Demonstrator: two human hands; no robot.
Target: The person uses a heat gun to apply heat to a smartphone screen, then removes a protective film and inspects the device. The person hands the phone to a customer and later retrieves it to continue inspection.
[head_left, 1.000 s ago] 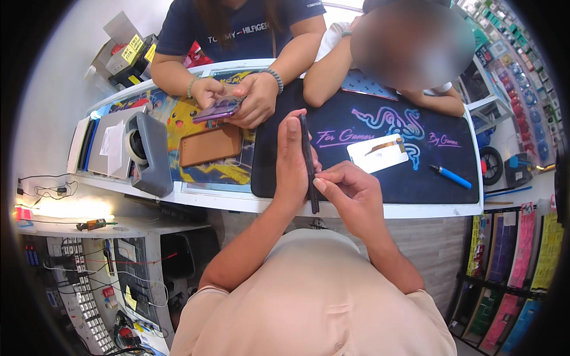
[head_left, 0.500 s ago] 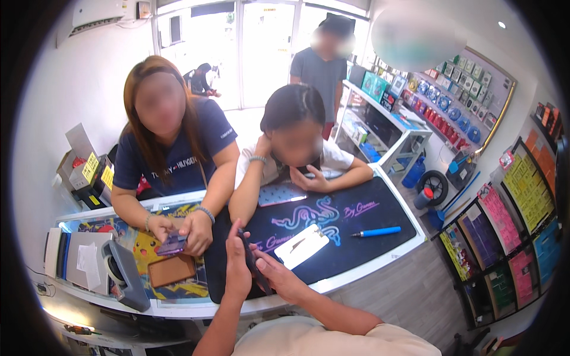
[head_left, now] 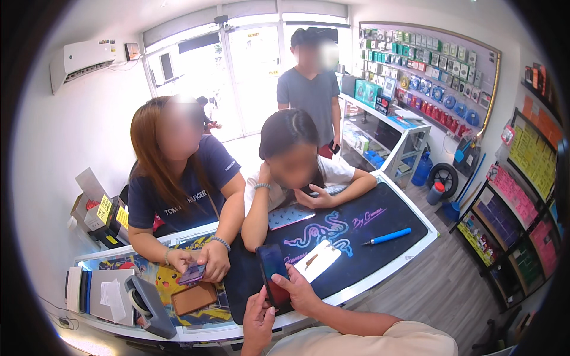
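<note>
Phone (head_left: 270, 267) has turned from edge-on to screen-up over the mat (head_left: 404, 213), presumably for viewing. Right hand (head_left: 301, 292) clamps its side, seemingly to steady it; left hand (head_left: 257, 317) meets its lower edge, grip unclear.

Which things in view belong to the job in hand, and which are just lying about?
In hand:
dark phone, held by the right hand, left hand at its lower end

Apparently just lying about:
white card
blue pen-shaped tool
brown case
grey tape dispenser
</note>
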